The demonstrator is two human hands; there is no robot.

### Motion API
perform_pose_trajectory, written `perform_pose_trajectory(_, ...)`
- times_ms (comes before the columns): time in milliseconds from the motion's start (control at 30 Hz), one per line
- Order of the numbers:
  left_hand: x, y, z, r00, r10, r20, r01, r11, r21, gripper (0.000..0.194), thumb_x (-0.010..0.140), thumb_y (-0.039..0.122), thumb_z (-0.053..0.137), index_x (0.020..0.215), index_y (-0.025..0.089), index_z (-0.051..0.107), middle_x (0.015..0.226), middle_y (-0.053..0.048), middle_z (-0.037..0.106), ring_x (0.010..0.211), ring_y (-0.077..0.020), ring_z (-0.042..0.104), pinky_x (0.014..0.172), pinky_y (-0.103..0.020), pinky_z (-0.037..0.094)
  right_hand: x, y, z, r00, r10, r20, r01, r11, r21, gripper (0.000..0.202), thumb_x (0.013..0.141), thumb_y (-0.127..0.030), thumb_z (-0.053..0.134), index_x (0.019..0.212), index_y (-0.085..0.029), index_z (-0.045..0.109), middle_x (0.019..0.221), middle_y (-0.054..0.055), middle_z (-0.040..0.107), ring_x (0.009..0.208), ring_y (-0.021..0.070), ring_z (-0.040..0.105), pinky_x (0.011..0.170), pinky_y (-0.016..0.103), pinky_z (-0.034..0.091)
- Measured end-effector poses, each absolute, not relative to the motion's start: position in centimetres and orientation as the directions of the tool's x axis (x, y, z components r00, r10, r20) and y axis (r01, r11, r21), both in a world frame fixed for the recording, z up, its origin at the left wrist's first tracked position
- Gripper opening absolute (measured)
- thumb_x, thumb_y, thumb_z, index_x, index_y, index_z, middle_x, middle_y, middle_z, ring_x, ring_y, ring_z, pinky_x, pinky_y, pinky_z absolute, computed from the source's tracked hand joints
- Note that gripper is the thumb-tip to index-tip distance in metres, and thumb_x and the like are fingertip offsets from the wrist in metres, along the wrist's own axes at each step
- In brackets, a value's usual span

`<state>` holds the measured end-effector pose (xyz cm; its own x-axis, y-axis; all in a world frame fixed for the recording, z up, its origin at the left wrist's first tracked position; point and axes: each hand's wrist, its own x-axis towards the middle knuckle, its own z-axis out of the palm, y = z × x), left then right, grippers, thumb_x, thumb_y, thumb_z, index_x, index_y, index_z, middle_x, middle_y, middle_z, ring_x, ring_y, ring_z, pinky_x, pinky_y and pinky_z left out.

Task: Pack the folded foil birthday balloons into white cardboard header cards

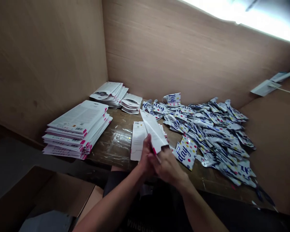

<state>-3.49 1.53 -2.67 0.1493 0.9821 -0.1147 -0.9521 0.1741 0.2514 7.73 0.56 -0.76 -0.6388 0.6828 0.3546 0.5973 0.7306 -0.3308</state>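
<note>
A white cardboard sleeve (152, 129) with a pink edge is tilted up in front of me. My left hand (148, 156) is closed around its lower left side. At the sleeve's lower end, my right hand (169, 166) is closed on the edge, its fingers partly hidden and a little blurred. Beneath the sleeve, flat white printed sleeves (137, 138) lie on the table. Just right of my right hand is a folded foil balloon (186, 152) with coloured dots and blue lettering.
A tall stack of white packs (77, 119) stands at the left table edge, with smaller stacks (108, 91) behind. Many folded foil balloons (215, 129) are heaped on the right. Scissors (263, 193) lie near the right front corner. An open cardboard box (70, 190) sits below left. Wooden panels (183, 54) enclose the table.
</note>
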Motion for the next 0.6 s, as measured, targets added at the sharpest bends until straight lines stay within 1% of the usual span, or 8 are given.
perform_pose_trajectory(67,-3.9,1.9,-2.2,0.1,0.994,-0.038,-0.954,0.107,0.279,0.067,0.086,0.068,0.07,0.13,0.017,0.07,0.123,-0.015,0.078,0.128,-0.04,0.068,0.114,-0.054,0.051,6.3,2.7,0.5,-0.592,0.726,0.35,0.623,0.688,-0.372,0.04,0.111,-0.039,0.041,0.131,-0.018,0.068,0.116,0.017,0.074,0.108,0.0338,0.07,0.096,0.051,0.06)
perform_pose_trajectory(167,-7.1,2.6,-1.5,0.072,0.997,-0.035,-0.953,0.079,0.294,0.078,0.085,0.078,0.065,0.128,0.013,0.071,0.121,-0.018,0.078,0.126,-0.0423,0.069,0.113,-0.057,0.05,3.8,3.2,1.9,-0.681,0.641,0.354,0.565,0.768,-0.302,0.035,0.108,-0.03,0.047,0.136,-0.018,0.065,0.129,0.018,0.07,0.123,0.0364,0.064,0.108,0.056,0.054)
perform_pose_trajectory(267,-11.2,3.0,-1.1,0.039,0.996,-0.077,-0.961,0.059,0.271,0.079,0.086,0.077,0.062,0.127,0.01,0.071,0.116,-0.02,0.079,0.117,-0.043,0.072,0.109,-0.063,0.052,2.0,1.5,1.8,-0.725,0.548,0.417,0.482,0.837,-0.261,0.05,0.106,-0.028,0.053,0.155,-0.017,0.05,0.153,0.021,0.055,0.146,0.0379,0.048,0.12,0.061,0.045)
perform_pose_trajectory(333,-12.6,2.8,-1.2,0.023,0.995,-0.097,-0.968,0.046,0.246,0.079,0.087,0.077,0.06,0.127,0.009,0.07,0.114,-0.02,0.079,0.112,-0.0424,0.074,0.107,-0.065,0.052,1.4,0.5,1.1,-0.739,0.514,0.436,0.444,0.858,-0.258,0.064,0.105,-0.035,0.059,0.163,-0.017,0.039,0.158,0.021,0.051,0.15,0.0379,0.044,0.122,0.062,0.042)
perform_pose_trajectory(400,-12.8,2.7,-1.5,0.042,0.992,-0.117,-0.969,0.069,0.239,0.08,0.086,0.078,0.06,0.126,0.009,0.07,0.113,-0.02,0.079,0.11,-0.0422,0.075,0.106,-0.066,0.053,1.1,0.1,0.3,-0.783,0.48,0.395,0.42,0.877,-0.233,0.074,0.102,-0.045,0.065,0.164,-0.014,0.037,0.158,0.023,0.051,0.151,0.0401,0.043,0.122,0.063,0.042)
perform_pose_trajectory(500,-11.5,2.7,-2.4,0.104,0.987,-0.122,-0.953,0.134,0.271,0.081,0.084,0.078,0.062,0.128,0.01,0.068,0.116,-0.02,0.078,0.114,-0.0432,0.072,0.106,-0.064,0.052,1.2,1.2,-0.5,-0.812,0.486,0.323,0.451,0.874,-0.18,0.061,0.102,-0.05,0.062,0.147,-0.01,0.057,0.146,0.024,0.061,0.14,0.0422,0.052,0.117,0.061,0.046)
perform_pose_trajectory(567,-10.9,2.8,-3.4,0.098,0.989,-0.113,-0.918,0.134,0.373,0.085,0.083,0.082,0.062,0.132,0.014,0.067,0.127,-0.021,0.074,0.127,-0.0446,0.066,0.109,-0.061,0.049,1.3,3.0,-0.4,-0.759,0.557,0.337,0.527,0.83,-0.185,0.039,0.108,-0.042,0.05,0.127,-0.014,0.07,0.12,0.019,0.072,0.114,0.0346,0.066,0.103,0.051,0.054)
perform_pose_trajectory(600,-10.8,2.9,-3.9,0.046,0.993,-0.111,-0.885,0.092,0.456,0.085,0.081,0.082,0.065,0.135,0.016,0.065,0.135,-0.021,0.071,0.135,-0.0452,0.059,0.113,-0.06,0.046,1.3,4.3,0.0,-0.704,0.605,0.372,0.579,0.792,-0.194,0.037,0.111,-0.037,0.044,0.118,-0.015,0.073,0.108,0.017,0.073,0.101,0.0302,0.068,0.095,0.045,0.057)
